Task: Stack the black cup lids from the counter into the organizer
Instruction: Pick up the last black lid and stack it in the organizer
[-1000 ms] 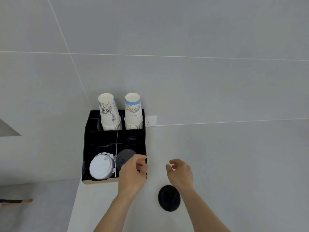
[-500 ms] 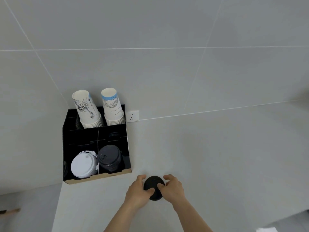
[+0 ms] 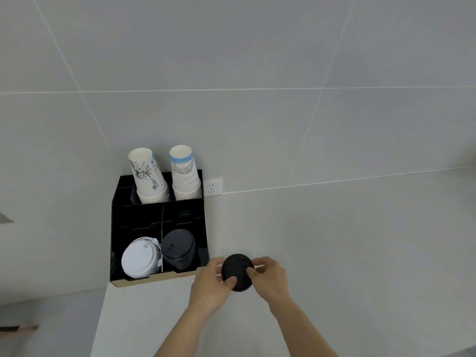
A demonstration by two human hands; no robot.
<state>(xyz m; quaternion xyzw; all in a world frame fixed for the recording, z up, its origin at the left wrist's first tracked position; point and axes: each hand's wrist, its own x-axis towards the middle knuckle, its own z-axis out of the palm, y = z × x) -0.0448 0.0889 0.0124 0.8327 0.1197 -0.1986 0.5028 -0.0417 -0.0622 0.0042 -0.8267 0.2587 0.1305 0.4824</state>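
Note:
A black cup lid (image 3: 237,269) is held between both hands just above the white counter, to the right of the black organizer (image 3: 117,228). My left hand (image 3: 209,286) grips its left edge and my right hand (image 3: 269,280) grips its right edge. In the organizer's front right compartment stands a stack of black lids (image 3: 177,248). A stack of white lids (image 3: 139,260) fills the front left compartment.
Two stacks of paper cups (image 3: 148,176) (image 3: 185,176) stand upside down in the organizer's back compartments. A wall socket (image 3: 213,186) sits right of the organizer. The counter's left edge (image 3: 99,323) drops off below the organizer. Open counter stretches to the right.
My left hand left the organizer's black stack and joined the right hand on the lid lying on the counter. Both hands now grip that lid, closer to the organizer's front corner.

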